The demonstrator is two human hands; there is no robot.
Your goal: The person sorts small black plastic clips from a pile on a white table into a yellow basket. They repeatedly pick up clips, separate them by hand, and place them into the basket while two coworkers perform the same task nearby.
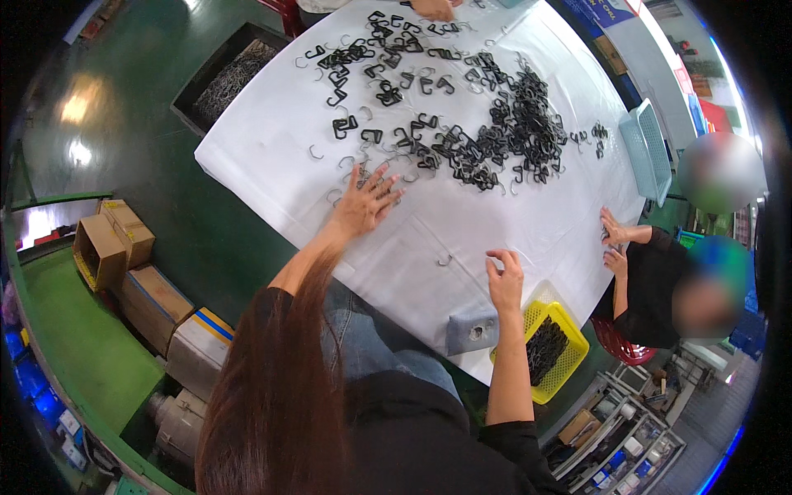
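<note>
My left hand (363, 202) lies with fingers spread on the white-covered table (396, 272), over several thin wire hooks (346, 162). Beyond it are many small black bent pieces (425, 155), loosely scattered and heaped into a dense pile (532, 115) to the right. My right hand (506, 280) hovers near the table's front edge, fingers curled in toward the thumb. Whatever they may hold is too small to make out. Left of that hand rests a single small hook (445, 261). A grey-blue pad (472, 332) with a small pale object on it sits close to my right wrist.
A yellow basket (582, 346) of dark pieces stands beside my right forearm. At right, a co-worker's hands (615, 243) touch the table edge, near a light-blue basket (648, 153). Another person's hand (435, 8) is at the far edge. A floor bin (194, 111) holds wire pieces.
</note>
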